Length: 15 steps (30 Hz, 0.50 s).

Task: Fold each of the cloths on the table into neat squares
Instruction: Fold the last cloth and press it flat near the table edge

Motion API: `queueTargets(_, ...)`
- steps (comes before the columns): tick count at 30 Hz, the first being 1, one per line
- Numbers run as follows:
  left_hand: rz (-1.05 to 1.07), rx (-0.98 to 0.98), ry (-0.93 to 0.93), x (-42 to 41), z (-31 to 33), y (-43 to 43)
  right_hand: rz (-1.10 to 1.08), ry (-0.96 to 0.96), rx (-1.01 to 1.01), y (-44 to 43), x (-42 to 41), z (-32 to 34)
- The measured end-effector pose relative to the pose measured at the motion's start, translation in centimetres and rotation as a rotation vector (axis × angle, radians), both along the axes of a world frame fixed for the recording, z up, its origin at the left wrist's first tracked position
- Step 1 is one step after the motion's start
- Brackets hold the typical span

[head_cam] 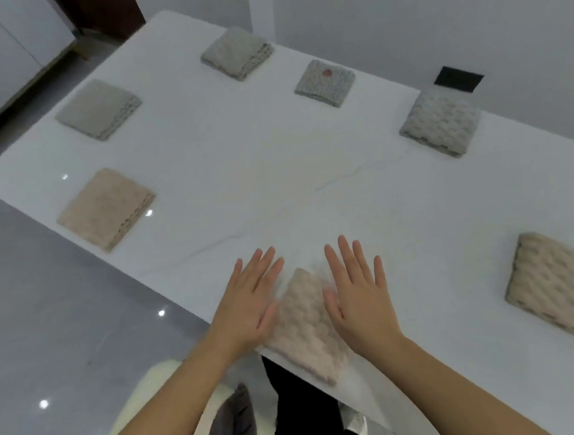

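On the white table [275,170], your pink cloth [304,322] lies at lower centre of the frame by the near edge. It is already folded, with its length running up the frame. Your left hand [251,299] and right hand [360,297] flank it equally close, fingers straight and spread, gripping nothing.

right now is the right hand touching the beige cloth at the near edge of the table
Cannot tell. In the head view the right hand, fingers straight, overlaps the right edge of the beige cloth, but from above pressing and hovering look alike.
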<state>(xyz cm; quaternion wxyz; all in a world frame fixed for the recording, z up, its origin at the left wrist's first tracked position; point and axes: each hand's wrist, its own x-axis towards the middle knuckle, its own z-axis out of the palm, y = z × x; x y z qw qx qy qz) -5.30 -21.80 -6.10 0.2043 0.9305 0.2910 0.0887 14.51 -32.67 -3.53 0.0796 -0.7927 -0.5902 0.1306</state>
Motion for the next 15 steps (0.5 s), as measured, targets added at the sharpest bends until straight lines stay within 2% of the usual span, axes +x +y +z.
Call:
queueTargets(6,0.056,-0.008,0.075,0.2,-1.3,-4.4,-0.158,0.112,-0.072,-7.5,-1.2,-3.4)
queueTargets(15,-0.092,-0.01,0.152,3.0,-3.2,-2.9,-0.217,0.172,0.0,-8.3,-4.0,-6.7)
